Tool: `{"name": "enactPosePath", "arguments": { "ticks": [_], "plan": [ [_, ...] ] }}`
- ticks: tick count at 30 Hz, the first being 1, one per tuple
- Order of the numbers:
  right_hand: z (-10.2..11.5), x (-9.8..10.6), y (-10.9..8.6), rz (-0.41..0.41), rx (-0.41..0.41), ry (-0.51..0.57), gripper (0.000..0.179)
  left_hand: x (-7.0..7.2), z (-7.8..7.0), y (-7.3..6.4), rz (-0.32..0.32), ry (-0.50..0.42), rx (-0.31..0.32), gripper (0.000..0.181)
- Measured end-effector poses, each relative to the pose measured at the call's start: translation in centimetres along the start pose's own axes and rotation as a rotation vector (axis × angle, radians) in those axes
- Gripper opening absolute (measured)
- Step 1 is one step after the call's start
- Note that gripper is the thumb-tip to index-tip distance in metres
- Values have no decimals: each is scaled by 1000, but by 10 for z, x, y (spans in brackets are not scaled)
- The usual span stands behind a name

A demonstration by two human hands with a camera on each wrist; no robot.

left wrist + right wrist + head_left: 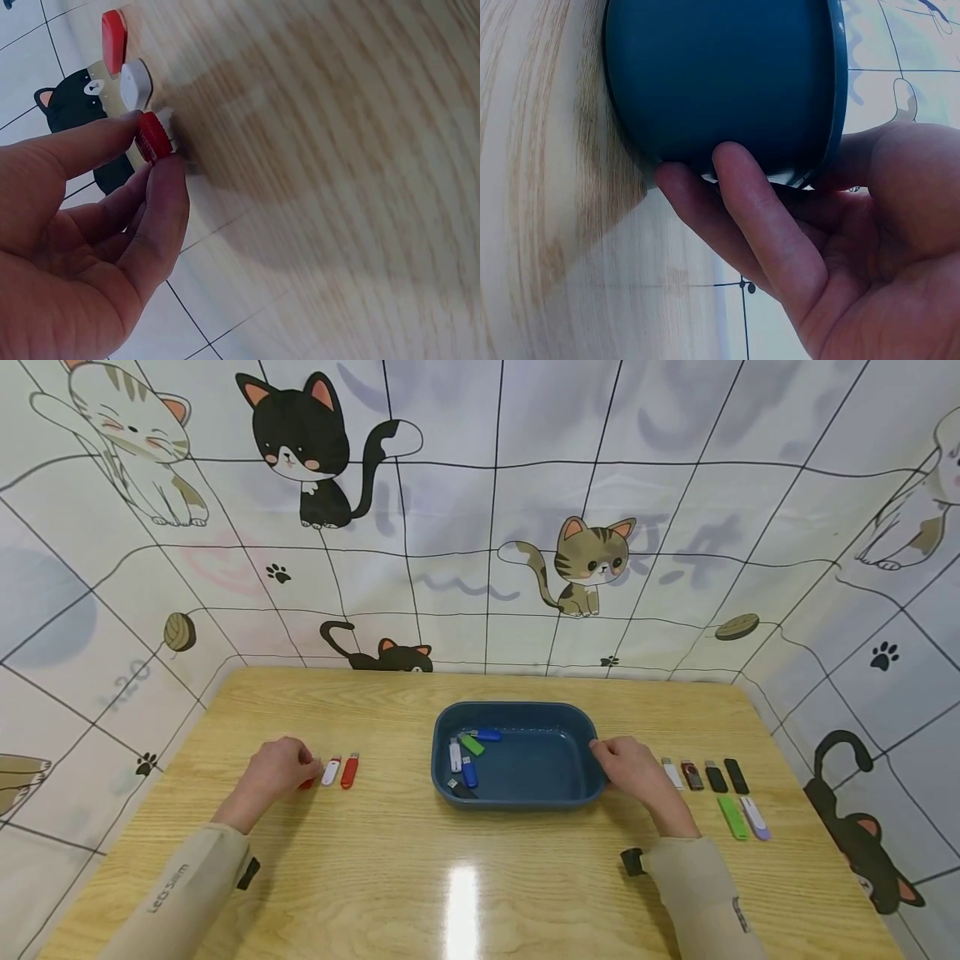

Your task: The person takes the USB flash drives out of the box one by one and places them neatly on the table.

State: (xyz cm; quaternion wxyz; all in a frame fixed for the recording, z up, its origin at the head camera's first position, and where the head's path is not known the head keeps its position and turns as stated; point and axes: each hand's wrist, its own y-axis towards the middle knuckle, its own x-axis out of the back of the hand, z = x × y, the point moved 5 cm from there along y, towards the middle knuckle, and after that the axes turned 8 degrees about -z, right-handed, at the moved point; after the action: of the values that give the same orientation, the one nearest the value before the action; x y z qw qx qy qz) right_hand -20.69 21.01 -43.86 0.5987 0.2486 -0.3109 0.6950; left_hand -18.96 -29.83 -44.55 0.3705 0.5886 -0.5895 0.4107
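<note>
My left hand (276, 770) pinches a small red USB flash drive (154, 137) between thumb and fingertips, at the left side of the table. Just right of it lie a white flash drive (331, 771) and another red flash drive (349, 771). A dark blue plastic basin (517, 804) stands mid-table. My right hand (628, 766) grips its right end, thumb at the rim and fingers against the outer wall (720, 90). In the basin's left part lie several flash drives: two blue (488, 735), a green (472, 744), a white (455, 757) and a black one (461, 790).
Right of my right hand, several more flash drives lie in two rows: white, maroon (692, 775) and black (716, 777) behind, green (732, 818) and white-purple (755, 819) in front. Cat-printed cloth (465, 585) surrounds the wooden table (375, 885) at the back and sides.
</note>
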Motion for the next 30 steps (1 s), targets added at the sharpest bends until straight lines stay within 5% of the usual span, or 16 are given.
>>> {"name": "enactPosePath", "arguments": {
  "ticks": [23, 30],
  "plan": [
    [-2, -1, 0, 2, -30, 0, 45, -2, 5, 3, -13, 17, 1, 28],
    [-2, -1, 1, 4, -23, -2, 45, 6, 0, 1, -62, 38, -5, 37]
  ]
}}
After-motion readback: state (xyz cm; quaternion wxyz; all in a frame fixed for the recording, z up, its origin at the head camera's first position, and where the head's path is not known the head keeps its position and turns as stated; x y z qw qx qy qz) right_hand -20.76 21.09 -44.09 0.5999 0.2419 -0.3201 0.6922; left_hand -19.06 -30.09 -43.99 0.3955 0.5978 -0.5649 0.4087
